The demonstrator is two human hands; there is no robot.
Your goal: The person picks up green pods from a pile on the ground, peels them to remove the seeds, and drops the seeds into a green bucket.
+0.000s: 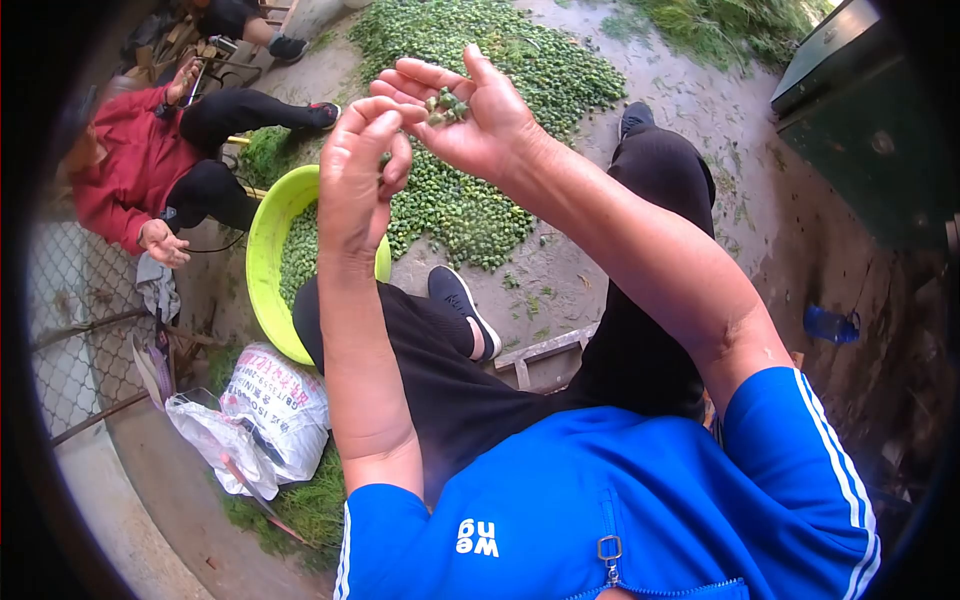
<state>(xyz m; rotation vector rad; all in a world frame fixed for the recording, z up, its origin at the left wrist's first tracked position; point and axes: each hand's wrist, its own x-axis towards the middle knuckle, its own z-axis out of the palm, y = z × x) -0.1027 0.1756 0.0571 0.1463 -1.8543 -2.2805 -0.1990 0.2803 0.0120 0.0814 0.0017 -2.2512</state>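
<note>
My right hand (485, 120) is turned palm up, fingers loosely extended, with several small green cone-like fruits (446, 108) resting on it. My left hand (365, 165) has curled fingers, and its fingertips meet the edge of the right palm. A bit of green shows between the left fingers, mostly hidden by them. Below and beyond both hands, a wide heap of the same green fruits (470, 215) covers the ground. Just beside my left forearm stands a yellow-green basin (262, 240) partly filled with them.
A person in a red jacket (125, 165) sits at left; another person's leg (255, 28) shows behind. A white printed sack (280, 410) lies near my left leg. Feathery green branches (715, 25) lie at the back. A blue plastic container (830, 324) is at right, below a dark green panel (870, 130).
</note>
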